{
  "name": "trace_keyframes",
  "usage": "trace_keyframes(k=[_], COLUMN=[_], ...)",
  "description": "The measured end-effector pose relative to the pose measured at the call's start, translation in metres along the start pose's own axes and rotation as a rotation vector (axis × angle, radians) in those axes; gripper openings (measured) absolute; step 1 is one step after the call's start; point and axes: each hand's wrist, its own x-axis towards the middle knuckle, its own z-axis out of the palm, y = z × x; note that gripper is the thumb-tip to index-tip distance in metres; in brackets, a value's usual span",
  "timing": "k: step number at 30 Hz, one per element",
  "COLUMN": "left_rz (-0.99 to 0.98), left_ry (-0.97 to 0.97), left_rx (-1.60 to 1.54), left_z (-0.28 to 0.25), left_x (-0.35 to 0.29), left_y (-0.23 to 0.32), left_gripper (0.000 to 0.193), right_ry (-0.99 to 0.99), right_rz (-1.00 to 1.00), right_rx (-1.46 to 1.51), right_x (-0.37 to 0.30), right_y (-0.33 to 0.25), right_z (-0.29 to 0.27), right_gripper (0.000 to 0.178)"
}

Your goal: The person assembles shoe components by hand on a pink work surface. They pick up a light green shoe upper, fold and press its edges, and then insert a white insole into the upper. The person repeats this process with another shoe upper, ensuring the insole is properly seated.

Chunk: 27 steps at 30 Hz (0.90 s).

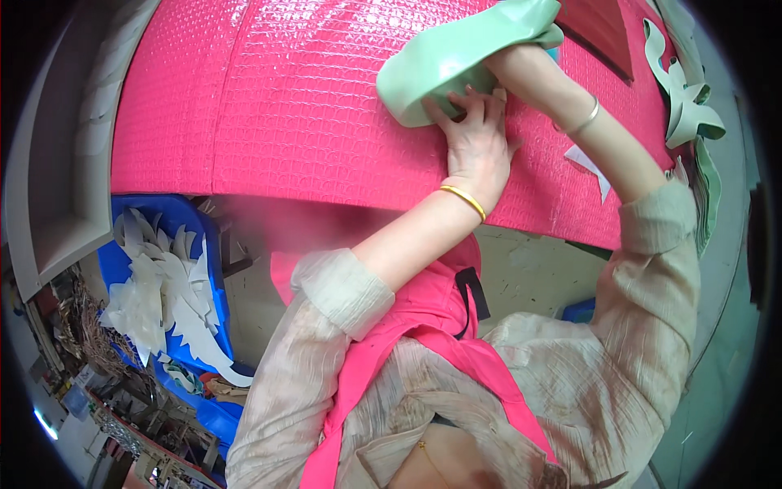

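Observation:
A pale green, smooth, flexible sheet (436, 61) lies curled on the pink quilted table cover (301, 106). My left hand (479, 143), with a yellow bangle at the wrist, rests palm down at the sheet's near edge. Its fingers are spread and stretched forward, the tips at the fold of the sheet. My right hand (511, 67) reaches under the raised part of the sheet from the right. The sheet hides its fingers, so whether they grip anything does not show. Beside that wrist a small teal thing (553, 54) peeks out, too covered to name.
A dark red flat panel (601, 37) lies at the far right. Green offcuts (688, 102) hang at the table's right edge, near a white pointed scrap (593, 167). Left of me, a blue bin (213, 244) holds pale jagged scraps (163, 285), beside a grey trough (57, 204).

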Motion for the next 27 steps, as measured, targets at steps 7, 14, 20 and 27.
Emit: trace_keyframes(k=[7, 14, 20, 27], left_rz=[0.366, 0.696, 0.649, 0.491], left_ry=[-0.1, -0.215, -0.001, -0.03], left_rx=[-0.017, 0.349, 0.126, -0.385], left_z=[-0.054, -0.076, -0.076, -0.041], left_x=[-0.026, -0.009, -0.014, -0.046], left_y=[-0.108, -0.144, -0.147, -0.12], left_gripper=[0.032, 0.018, 0.023, 0.041], right_ry=[-0.091, 0.069, 0.021, -0.512], right_rz=[0.212, 0.204, 0.014, -0.204], right_rx=[1.142, 0.941, 0.608, 0.266], right_x=[-0.027, 0.037, 0.017, -0.02], right_y=[-0.054, -0.084, -0.049, -0.051], right_z=[-0.032, -0.03, -0.07, -0.106], right_gripper=[0.05, 0.049, 0.013, 0.013])
